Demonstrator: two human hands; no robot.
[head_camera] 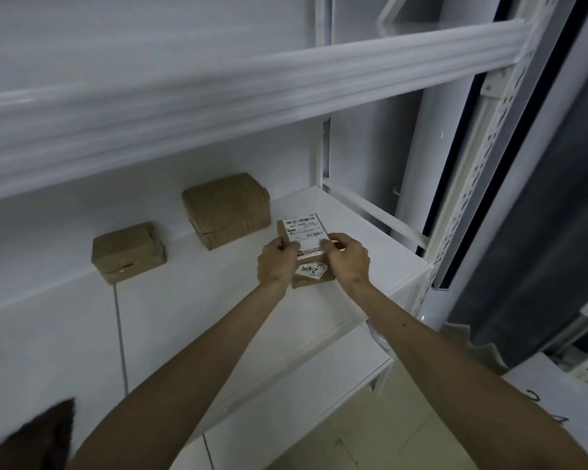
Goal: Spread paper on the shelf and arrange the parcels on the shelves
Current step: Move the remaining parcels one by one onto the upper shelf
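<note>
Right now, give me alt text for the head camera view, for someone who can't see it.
Both hands, left hand and right hand, hold a labelled cardboard parcel on a white shelf. Two plain brown parcels, a small one and a larger one, sit further back to the left.

The small labelled parcel point(306, 245) is partly covered by the left hand point(276, 262) and right hand point(348, 257), so its lower sides and how it meets the shelf point(184, 300) cannot be seen; its label print is too small to read; a dark blurred shape point(38, 435) is cut off at the bottom left corner; both forearms run off the lower edge.
</note>
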